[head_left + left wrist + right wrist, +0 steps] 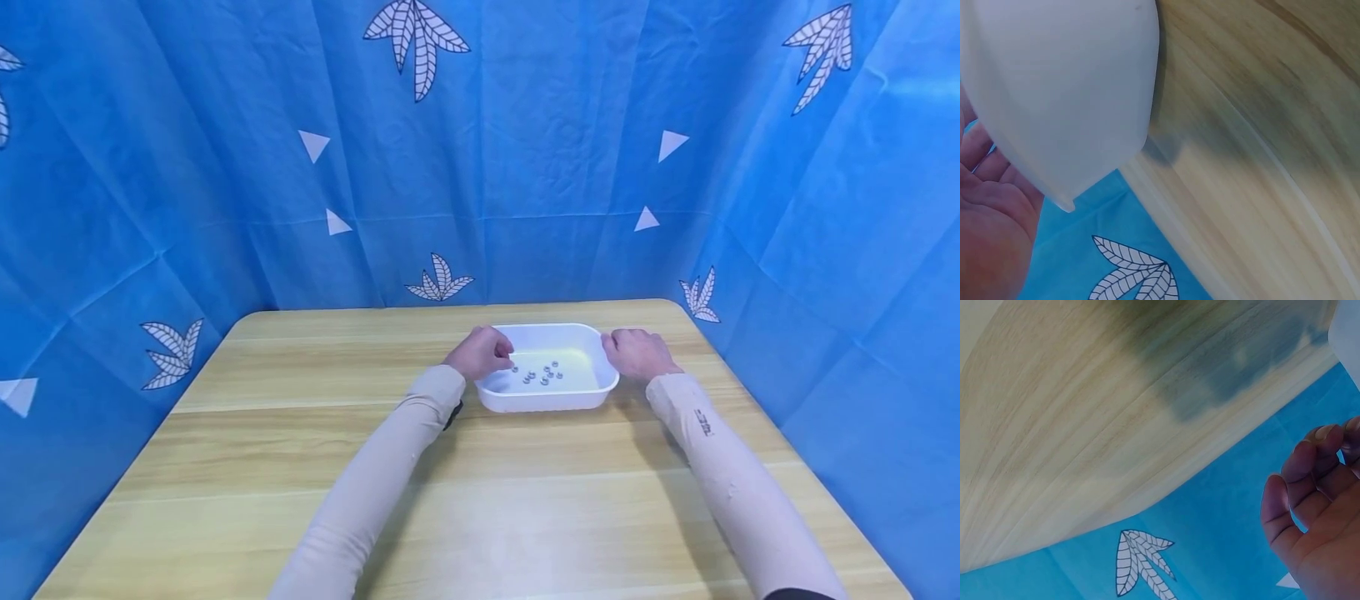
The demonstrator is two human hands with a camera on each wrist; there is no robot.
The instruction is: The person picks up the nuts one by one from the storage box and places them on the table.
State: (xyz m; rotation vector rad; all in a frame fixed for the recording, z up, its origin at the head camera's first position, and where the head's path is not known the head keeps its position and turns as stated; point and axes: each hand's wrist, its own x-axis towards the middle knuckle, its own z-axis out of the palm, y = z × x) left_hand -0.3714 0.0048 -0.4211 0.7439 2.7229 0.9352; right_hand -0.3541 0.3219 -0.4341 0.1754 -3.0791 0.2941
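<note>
A white plastic basin (547,402) stands near the table's far edge, with several small metal pieces (545,381), nut-like in look, on its floor. My left hand (480,354) reaches over the basin's left rim, its fingertips down inside, close beside one small piece. Whether they pinch it cannot be made out. In the left wrist view, the basin's outer wall (1079,94) partly covers that hand (997,206). At the opposite end, my right hand (640,354) grips the right rim. In the right wrist view its fingers (1302,459) are curled, and the thumb is out of frame.
The basin and both hands are over a light wood-grain table (300,450). Blue curtain (487,158) with white leaf and triangle prints hangs behind and along both sides. A small black item (453,415) shows beneath the left wrist.
</note>
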